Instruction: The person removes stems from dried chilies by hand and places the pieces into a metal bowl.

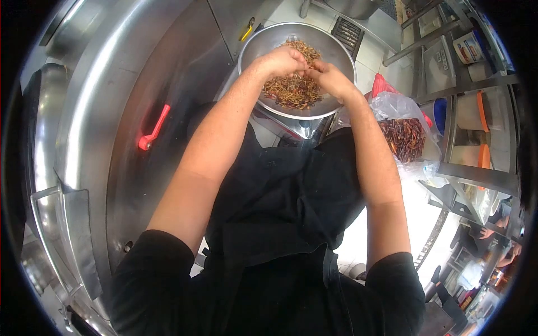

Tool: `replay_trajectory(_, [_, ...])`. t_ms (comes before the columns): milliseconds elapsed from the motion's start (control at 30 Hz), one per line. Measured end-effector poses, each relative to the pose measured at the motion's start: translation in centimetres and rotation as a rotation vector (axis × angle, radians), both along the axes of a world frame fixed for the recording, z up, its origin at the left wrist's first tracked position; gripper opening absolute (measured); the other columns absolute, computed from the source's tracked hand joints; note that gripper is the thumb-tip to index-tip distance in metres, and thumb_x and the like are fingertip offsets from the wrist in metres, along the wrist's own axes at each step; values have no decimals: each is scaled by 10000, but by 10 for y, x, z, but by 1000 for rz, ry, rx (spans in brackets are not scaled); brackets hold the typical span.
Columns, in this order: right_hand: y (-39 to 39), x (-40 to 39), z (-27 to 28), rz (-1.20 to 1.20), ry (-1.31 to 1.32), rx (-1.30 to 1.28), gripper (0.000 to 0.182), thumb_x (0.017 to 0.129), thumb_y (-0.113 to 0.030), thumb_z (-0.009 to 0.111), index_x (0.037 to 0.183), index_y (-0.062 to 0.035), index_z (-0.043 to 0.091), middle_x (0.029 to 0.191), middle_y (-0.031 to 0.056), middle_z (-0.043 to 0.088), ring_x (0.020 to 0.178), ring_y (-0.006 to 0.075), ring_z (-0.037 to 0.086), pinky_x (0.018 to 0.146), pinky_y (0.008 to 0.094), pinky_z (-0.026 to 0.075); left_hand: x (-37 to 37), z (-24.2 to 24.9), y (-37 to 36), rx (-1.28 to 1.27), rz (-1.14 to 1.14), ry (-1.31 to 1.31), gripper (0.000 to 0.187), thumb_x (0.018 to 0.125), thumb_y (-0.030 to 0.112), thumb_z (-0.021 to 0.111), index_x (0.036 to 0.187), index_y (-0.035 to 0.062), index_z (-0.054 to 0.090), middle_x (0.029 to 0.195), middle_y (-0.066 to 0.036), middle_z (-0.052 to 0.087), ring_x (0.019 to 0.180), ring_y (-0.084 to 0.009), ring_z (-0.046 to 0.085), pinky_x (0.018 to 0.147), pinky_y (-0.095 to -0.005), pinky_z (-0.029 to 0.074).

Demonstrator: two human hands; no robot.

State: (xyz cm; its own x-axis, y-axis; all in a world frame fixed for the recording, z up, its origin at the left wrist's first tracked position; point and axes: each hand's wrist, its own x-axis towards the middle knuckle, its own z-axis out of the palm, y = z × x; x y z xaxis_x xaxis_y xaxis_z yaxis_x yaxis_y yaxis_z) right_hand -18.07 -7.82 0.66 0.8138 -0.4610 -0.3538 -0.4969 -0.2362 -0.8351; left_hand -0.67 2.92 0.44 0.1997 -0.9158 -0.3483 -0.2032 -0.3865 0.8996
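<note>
Nearest the camera: a black apron (280, 224) and black short sleeves, both forearms extended forward. The left hand (283, 60) and right hand (330, 78) meet above a round steel bowl (269, 42), fingers curled and pinched together on a small dried piece between them; what exactly is pinched is too small to tell. The bowl holds a heap of dried chilli stems and pieces (291, 89), brown and reddish, lying directly beneath both hands. Just right of the right forearm, a clear plastic bag (400, 109) stands open with whole dried red chillies (403, 137) inside. To the left, a large stainless steel unit (112, 112) carries a red lever handle (152, 130). Further right, a metal rack (476, 173) holds containers with orange lids (481, 111).
</note>
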Motion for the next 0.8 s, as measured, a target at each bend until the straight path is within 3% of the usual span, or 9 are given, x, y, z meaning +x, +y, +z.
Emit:
replay_trajectory(133, [-8, -3, 9, -90, -104, 434, 248, 1028, -270, 555, 1104, -63, 668, 727, -59, 419, 601, 76, 379, 530, 261, 312, 11, 0, 1, 77, 91, -9, 162, 919, 225, 724, 977, 76, 746, 869, -17, 724, 683, -80, 575, 598, -238, 461])
replay_trajectory(200, [-12, -4, 13, -114, -168, 554, 264, 1037, -260, 519, 1090, -44, 661, 733, -60, 412, 598, 73, 361, 529, 262, 293, 18, 2, -1, 166, 132, -123, 187, 903, 232, 729, 1001, 74, 751, 893, -51, 743, 718, -133, 639, 641, -280, 511])
replay_trajectory(300, [-14, -5, 17, -131, -222, 631, 293, 1047, -242, 471, 1076, -12, 650, 753, -48, 429, 605, 80, 366, 539, 265, 304, 8, -4, 4, 216, -49, -822, 327, 832, 192, 727, 1153, 135, 760, 1036, -103, 768, 946, -239, 732, 834, -378, 574])
replay_trajectory(400, [-12, -6, 21, -161, -253, 670, 310, 1052, -223, 443, 1072, 13, 643, 774, -27, 464, 622, 95, 400, 565, 270, 355, -10, -24, 4, -74, -275, -803, 305, 826, 211, 740, 1124, 148, 754, 1060, -116, 756, 1028, -294, 713, 911, -417, 551])
replay_trajectory(500, [-13, -7, 17, -179, -269, 661, 315, 1051, -207, 429, 1072, 23, 643, 797, 0, 515, 644, 112, 441, 595, 282, 411, -32, -28, 1, -27, -504, -741, 310, 807, 198, 742, 1116, 186, 762, 1060, -101, 757, 1006, -284, 715, 903, -410, 558])
replay_trajectory(733, [-18, -7, 10, -128, -266, 598, 293, 1035, -202, 449, 1064, 1, 658, 855, 25, 597, 701, 121, 535, 623, 280, 482, -35, -26, 0, 101, -558, -866, 227, 801, 237, 777, 1018, 170, 780, 978, -90, 763, 954, -287, 720, 862, -418, 560])
replay_trajectory(800, [-19, -6, 8, -135, -242, 557, 291, 1032, -209, 456, 1056, -3, 661, 851, 22, 596, 708, 121, 547, 626, 277, 490, -27, -27, 0, 62, -511, -783, 197, 814, 234, 768, 992, 149, 777, 954, -93, 761, 936, -283, 720, 858, -409, 560])
